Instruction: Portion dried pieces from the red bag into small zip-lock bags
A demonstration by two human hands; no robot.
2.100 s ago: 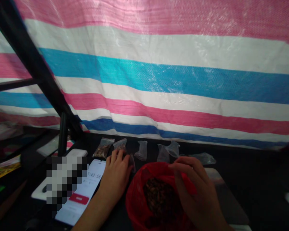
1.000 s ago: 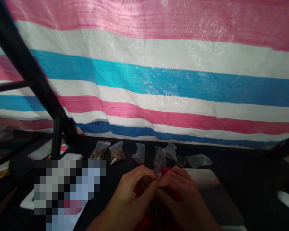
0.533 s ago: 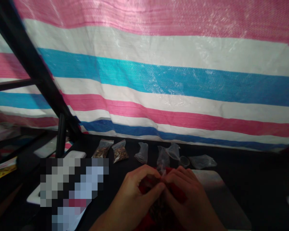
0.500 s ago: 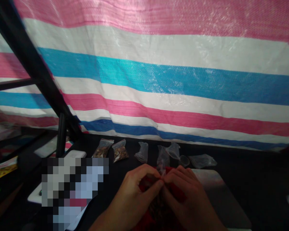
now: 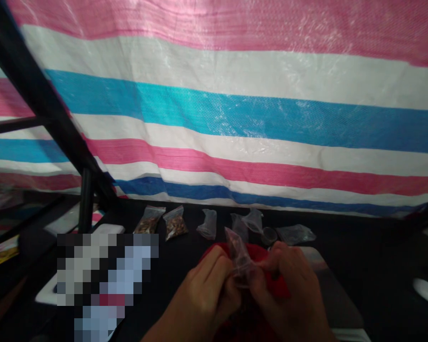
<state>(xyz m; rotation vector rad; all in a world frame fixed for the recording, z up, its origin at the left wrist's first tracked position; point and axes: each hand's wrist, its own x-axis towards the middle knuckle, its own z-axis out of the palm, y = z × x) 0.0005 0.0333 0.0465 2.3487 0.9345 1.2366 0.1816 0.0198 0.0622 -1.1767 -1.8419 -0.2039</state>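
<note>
A small clear plastic bag (image 5: 239, 251) is pinched between my two hands, its mouth spread toward me. My left hand (image 5: 203, 285) grips the bag's left edge with fingers curled. On the opposite edge, my right hand (image 5: 288, 278) holds it between thumb and fingers. Beneath them is a red container (image 5: 280, 286), largely covered by my hands; its dark contents are too dim to make out. Two clear zip bags, one at the left (image 5: 148, 224) and one beside it (image 5: 176, 227), hold brown dried pieces.
Farther back lie several clear bags, including one at left (image 5: 208, 224) and one at right (image 5: 296, 234), near a small round clear item (image 5: 269, 234). A grey flat panel (image 5: 337, 289) is at right. A black metal frame (image 5: 39, 99) and striped sheet (image 5: 214, 114) bound the table.
My hands have moved slightly apart and the bag between them now shows spread wider, its mouth parted. The view has shifted a little to the right.
</note>
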